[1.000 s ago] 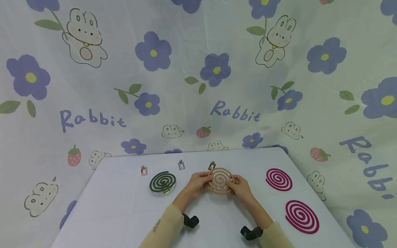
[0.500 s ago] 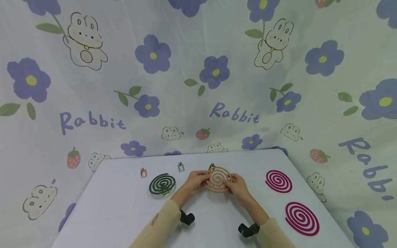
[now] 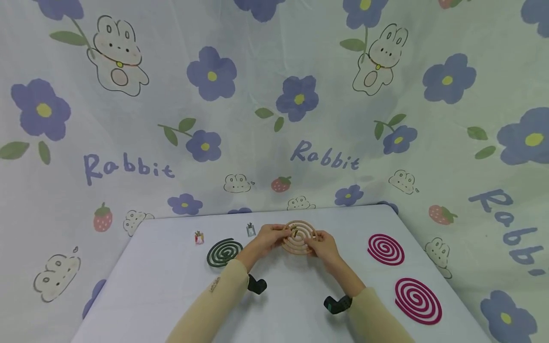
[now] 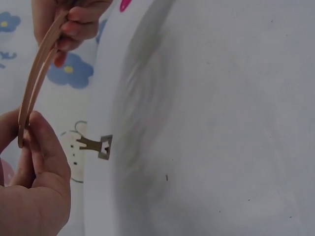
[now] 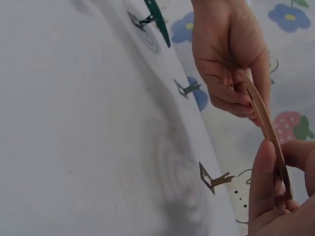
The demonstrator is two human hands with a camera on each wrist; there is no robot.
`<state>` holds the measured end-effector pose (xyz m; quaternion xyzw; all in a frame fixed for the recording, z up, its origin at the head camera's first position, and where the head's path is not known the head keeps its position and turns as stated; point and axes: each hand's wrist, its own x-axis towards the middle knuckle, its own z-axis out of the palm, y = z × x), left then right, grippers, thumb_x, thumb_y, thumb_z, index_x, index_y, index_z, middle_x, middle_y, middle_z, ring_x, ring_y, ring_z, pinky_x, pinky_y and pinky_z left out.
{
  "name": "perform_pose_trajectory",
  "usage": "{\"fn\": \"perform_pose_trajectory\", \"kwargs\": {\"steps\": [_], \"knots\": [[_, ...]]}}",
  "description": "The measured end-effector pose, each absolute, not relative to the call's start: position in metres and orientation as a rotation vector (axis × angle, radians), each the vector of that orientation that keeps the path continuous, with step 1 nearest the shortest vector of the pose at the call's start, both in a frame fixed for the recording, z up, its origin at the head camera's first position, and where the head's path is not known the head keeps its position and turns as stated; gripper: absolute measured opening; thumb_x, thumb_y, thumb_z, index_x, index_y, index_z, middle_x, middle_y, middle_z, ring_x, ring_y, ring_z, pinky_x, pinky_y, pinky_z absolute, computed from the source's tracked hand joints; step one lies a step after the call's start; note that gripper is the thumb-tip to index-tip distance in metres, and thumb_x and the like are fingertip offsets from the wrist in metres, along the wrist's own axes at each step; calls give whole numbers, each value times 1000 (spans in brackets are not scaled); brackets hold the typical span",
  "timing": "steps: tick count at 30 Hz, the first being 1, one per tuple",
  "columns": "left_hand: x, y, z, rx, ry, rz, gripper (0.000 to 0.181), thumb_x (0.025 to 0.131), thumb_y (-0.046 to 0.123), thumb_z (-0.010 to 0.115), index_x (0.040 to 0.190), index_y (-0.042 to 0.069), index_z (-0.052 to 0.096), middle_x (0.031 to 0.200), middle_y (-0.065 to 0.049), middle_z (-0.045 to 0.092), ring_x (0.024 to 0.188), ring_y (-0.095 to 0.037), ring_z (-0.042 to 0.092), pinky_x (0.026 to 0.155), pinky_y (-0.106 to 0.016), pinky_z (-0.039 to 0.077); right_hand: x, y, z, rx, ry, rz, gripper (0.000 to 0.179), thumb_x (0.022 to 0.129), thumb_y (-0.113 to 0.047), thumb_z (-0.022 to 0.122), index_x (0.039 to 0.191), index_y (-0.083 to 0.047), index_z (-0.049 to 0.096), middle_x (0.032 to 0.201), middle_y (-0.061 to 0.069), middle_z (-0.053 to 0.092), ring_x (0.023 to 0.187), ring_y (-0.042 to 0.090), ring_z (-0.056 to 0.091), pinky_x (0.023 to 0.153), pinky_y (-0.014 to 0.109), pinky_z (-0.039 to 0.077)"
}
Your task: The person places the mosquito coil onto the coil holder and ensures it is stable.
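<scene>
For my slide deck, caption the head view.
Left hand and right hand hold a tan coil over a white table.

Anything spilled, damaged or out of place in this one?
Only a few dark specks on the white table, in the left wrist view; they stand out against the plain surface. Crumbs or marks, I can't tell. No break shows in the tan coil.

Dark green spiral coil [image 3: 225, 252] is resting on a small metal stand [image 5: 146, 20], left of centre. Red stand [image 3: 199, 238] and silver stand [image 3: 250, 232] are standing farther back. Magenta coils [image 3: 385, 248] [image 3: 417, 298] are lying right, far and near. Rabbit-print cloth [image 3: 253, 138] is hanging behind white table [image 3: 128, 300].
</scene>
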<state>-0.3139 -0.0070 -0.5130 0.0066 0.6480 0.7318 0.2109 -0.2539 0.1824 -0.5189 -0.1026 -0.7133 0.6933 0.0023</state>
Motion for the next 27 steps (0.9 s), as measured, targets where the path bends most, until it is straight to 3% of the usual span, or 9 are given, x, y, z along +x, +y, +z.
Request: {"fn": "perform_pose_trajectory", "kwargs": {"steps": [11,17,27], "knots": [[-333,-6,-496,33,1887,2000,39,84,4,74,120,-8,62,91,-7,66,73,-10,59,63,-22,51,-276,170,-507,-379,-2192,2107,29,85,-8,74,102,5,55,71,10,63,51,10,59,49,25,53],[-340,-10,-499,-68,1908,1999,37,84,6,75,117,-7,64,88,-7,65,69,-10,58,59,-21,49,-284,161,-512,-393,-2202,2126,33,85,-14,76,101,5,55,73,14,63,51,10,60,51,26,54],[-347,-4,-504,-111,1813,2026,38,87,7,72,121,-7,61,88,-7,63,73,-11,56,63,-21,48,-297,165,-516,-420,-2210,2083,32,86,-12,74,104,6,56,76,17,63,52,12,60,53,28,55]]}}
